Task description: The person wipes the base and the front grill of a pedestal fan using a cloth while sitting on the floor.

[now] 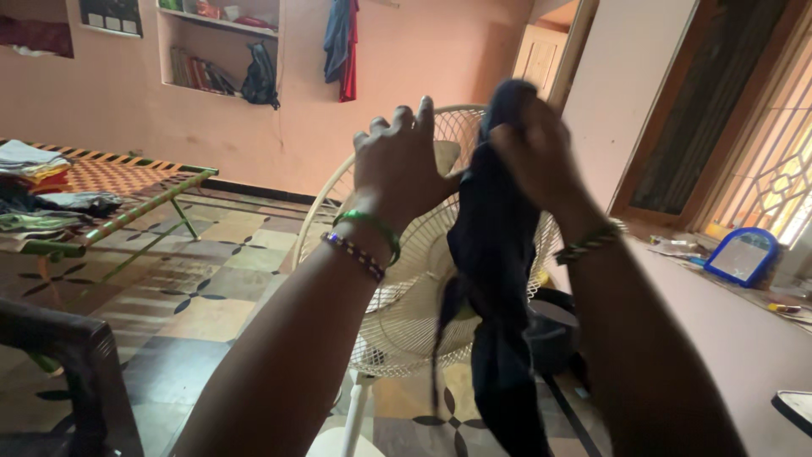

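Both hands' fingers (397,127) seemingly pinch dark garment (495,245).

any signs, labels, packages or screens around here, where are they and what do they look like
Wall chart: top left on the pink wall, dark sheet with pale squares.
Blue-framed panel: right ledge by the window, rounded top, grey face; mirror or screen, cannot tell.
No packages show.

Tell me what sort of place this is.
Most likely a room in a home. A folding cot carries stacks of folded clothes, a wall shelf holds books, and a pedestal fan stands on the patterned tile floor. Both hands, left hand and right hand, hold up a dark garment.
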